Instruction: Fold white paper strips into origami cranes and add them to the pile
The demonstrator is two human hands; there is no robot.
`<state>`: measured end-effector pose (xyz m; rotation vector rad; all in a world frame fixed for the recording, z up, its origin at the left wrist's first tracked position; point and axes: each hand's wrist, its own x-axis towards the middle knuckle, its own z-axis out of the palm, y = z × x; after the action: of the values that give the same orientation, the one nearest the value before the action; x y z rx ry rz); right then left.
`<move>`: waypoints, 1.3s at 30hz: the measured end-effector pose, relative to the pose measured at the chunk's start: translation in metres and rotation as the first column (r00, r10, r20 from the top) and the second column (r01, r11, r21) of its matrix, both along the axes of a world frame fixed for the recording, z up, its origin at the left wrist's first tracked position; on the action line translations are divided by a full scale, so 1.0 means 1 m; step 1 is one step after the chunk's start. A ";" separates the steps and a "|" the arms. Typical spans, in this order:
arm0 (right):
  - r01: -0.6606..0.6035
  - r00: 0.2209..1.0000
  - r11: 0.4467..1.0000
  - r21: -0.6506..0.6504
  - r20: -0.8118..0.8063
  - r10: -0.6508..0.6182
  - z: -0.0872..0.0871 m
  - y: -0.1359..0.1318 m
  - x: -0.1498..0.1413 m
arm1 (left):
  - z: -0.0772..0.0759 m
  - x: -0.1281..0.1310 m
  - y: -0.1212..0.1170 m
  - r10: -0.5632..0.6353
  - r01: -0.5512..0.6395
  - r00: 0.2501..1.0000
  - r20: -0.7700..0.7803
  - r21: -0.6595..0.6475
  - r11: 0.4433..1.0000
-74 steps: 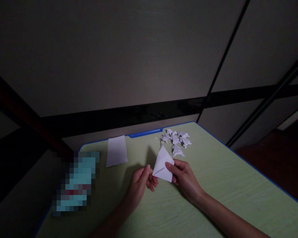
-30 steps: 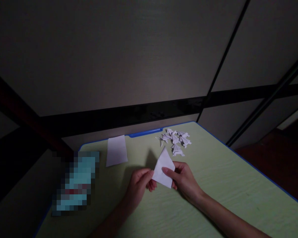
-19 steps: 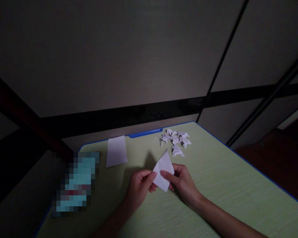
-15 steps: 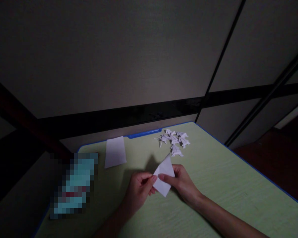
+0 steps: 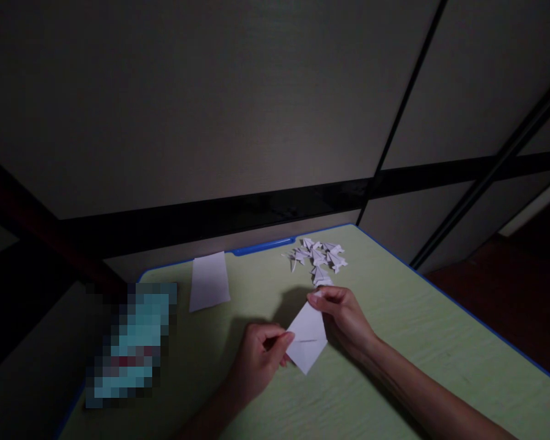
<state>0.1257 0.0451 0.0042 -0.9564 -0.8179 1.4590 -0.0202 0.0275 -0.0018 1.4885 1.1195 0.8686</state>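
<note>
A folded piece of white paper, kite-shaped with a crease across its lower part, is held up between my two hands over the table. My left hand pinches its left corner between thumb and fingers. At the top point, my right hand is closed on the paper, with the thumb in front and the fingers mostly behind. Just beyond my right hand lies a group of several folded white paper figures, which look like origami frogs.
The light green table has a blue edge and a blue handle slot at the back. A white sheet of paper lies at the back left. Nearer on the left is a blurred-out turquoise item. Wardrobe-like panels rise behind the table.
My right hand has moved from the paper's right side up to its top point. The crease across the paper now shows. The view has shifted slightly.
</note>
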 end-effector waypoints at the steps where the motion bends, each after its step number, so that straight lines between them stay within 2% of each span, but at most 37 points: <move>1: 0.018 1.000 1.000 0.012 -0.010 -0.018 0.001 0.003 0.002 | 0.000 0.001 0.001 0.004 -0.004 1.000 0.005 -0.004 1.000; 6: 0.085 0.995 0.996 0.027 -0.057 -0.083 0.007 0.014 0.016 | 0.001 0.001 0.001 0.016 -0.016 0.999 0.044 -0.022 1.000; 8: 0.222 0.973 0.973 0.064 -0.084 -0.216 0.008 0.015 0.024 | 0.000 -0.001 0.000 0.003 -0.001 0.998 0.062 -0.035 0.999; 9: 0.252 0.967 0.964 0.088 -0.063 -0.247 0.009 0.015 0.026 | -0.001 -0.002 -0.001 0.006 -0.002 0.997 0.079 -0.046 0.999; 10: 0.248 0.969 0.962 0.111 -0.014 -0.248 0.009 0.014 0.026 | -0.001 -0.003 -0.001 0.013 -0.008 0.995 0.095 -0.056 0.998; 11: 0.191 0.978 0.974 0.125 0.055 -0.199 0.008 0.012 0.024 | -0.001 -0.003 -0.001 0.023 -0.016 0.993 0.112 -0.065 0.998; 13: -0.006 0.981 0.992 0.128 0.191 -0.019 0.005 0.006 0.016 | -0.001 -0.002 -0.001 0.047 -0.035 0.988 0.148 -0.082 0.996; 14: -0.053 0.966 0.991 0.120 0.257 0.021 0.004 0.003 0.010 | -0.001 -0.002 -0.001 0.062 -0.047 0.984 0.170 -0.091 0.995; 19: 0.116 0.922 0.970 0.213 0.341 -0.185 -0.003 -0.010 -0.011 | 0.001 0.002 0.004 0.219 -0.169 0.924 0.313 -0.181 0.969; 20: 0.107 0.914 0.962 0.252 0.356 -0.195 -0.002 -0.012 -0.011 | 0.001 0.001 0.006 0.258 -0.193 0.905 0.338 -0.213 0.958; 21: 0.074 0.905 0.952 0.296 0.381 -0.189 -0.001 -0.013 -0.009 | 0.001 0.000 0.008 0.290 -0.210 0.886 0.360 -0.246 0.946; 24: -0.208 0.859 0.885 0.417 0.511 -0.038 0.011 -0.015 0.001 | 0.001 -0.006 0.016 0.330 -0.217 0.854 0.403 -0.301 0.929; 26: -0.448 0.759 0.799 0.401 0.643 0.103 0.020 -0.015 0.010 | 0.002 -0.010 0.019 0.297 -0.186 0.871 0.392 -0.295 0.937; 27: -0.527 0.695 0.765 0.370 0.706 0.138 0.024 -0.015 0.014 | 0.002 -0.012 0.020 0.271 -0.167 0.888 0.372 -0.288 0.943; 30: -0.677 0.571 0.677 0.288 0.787 0.236 0.030 -0.012 0.023 | 0.002 -0.014 0.020 0.178 -0.105 0.944 0.277 -0.258 0.960; 34: -0.798 0.501 0.562 0.218 0.758 0.418 0.024 -0.008 0.025 | 0.000 -0.011 0.016 0.075 -0.043 0.983 0.170 -0.185 0.982; 36: -0.802 0.508 0.558 0.215 0.736 0.447 0.019 -0.006 0.023 | -0.001 -0.009 0.014 0.048 -0.026 0.989 0.140 -0.154 0.988; 37: -0.787 0.525 0.577 0.218 0.727 0.442 0.016 -0.005 0.021 | -0.001 -0.008 0.013 0.047 -0.028 0.991 0.129 -0.147 0.989; 39: -0.724 0.584 0.652 0.224 0.703 0.406 0.010 -0.004 0.015 | -0.001 -0.006 0.012 0.079 -0.061 0.990 0.120 -0.144 0.988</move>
<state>0.1411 0.0407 0.0142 -0.7603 -2.0675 1.3524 -0.0265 0.0397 -0.0033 1.2688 1.1220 0.9005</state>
